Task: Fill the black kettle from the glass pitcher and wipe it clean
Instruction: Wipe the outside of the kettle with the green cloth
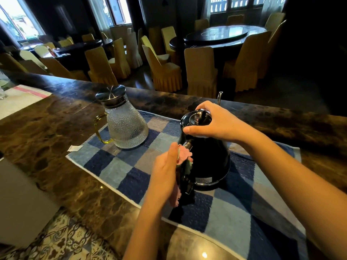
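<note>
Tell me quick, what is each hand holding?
Left hand: grips the pink cloth against the black kettle.
Right hand: grips the kettle's top.

One black kettle (210,158), one glass pitcher (127,126), one pink cloth (185,155), one checked mat (116,166), two hands: left hand (165,171), right hand (216,122)

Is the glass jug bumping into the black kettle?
Apart. The head view shows the glass pitcher standing left of the black kettle, with a strip of checked mat showing between them.
</note>
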Motion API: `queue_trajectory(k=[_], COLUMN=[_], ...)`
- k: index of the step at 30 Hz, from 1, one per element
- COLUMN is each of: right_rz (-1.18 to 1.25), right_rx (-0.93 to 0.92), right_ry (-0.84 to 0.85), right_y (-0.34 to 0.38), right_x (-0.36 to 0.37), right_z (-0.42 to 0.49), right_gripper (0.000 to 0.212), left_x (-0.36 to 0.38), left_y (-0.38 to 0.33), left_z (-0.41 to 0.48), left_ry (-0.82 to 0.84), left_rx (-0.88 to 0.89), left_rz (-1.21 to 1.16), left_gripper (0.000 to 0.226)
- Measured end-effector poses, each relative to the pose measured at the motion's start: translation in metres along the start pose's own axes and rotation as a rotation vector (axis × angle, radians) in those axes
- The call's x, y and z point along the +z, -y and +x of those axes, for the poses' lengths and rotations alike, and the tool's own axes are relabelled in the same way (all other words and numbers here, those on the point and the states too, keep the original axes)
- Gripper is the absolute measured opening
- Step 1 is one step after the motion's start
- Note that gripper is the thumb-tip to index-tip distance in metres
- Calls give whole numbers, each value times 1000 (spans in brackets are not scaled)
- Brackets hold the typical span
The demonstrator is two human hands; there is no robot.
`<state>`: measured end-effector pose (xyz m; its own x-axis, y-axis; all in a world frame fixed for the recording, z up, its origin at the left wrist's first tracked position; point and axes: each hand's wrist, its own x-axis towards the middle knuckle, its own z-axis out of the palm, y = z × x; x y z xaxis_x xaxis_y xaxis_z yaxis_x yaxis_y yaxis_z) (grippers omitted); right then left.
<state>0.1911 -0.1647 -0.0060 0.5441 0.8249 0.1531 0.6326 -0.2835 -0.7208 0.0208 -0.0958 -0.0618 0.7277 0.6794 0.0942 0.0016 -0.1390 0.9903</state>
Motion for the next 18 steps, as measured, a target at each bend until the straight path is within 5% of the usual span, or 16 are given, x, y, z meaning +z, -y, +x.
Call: queue_trajectory(k=[6, 12, 18], right_rz=[15, 10, 14], right_rx=[5, 24, 8], right_ry=[9, 8, -1], right_y=[0, -1, 1], right_x=[-1, 0, -1], right_z=[-1, 0, -2], right_gripper=[71, 72, 67], left_x=[9, -5, 4], left_y=[46, 14, 37], left_z=[-32, -3, -18], left_ry=[-134, 18, -71], left_rx=[91, 229, 27], left_rz=[-26, 233, -45], left_gripper=[46, 52, 68])
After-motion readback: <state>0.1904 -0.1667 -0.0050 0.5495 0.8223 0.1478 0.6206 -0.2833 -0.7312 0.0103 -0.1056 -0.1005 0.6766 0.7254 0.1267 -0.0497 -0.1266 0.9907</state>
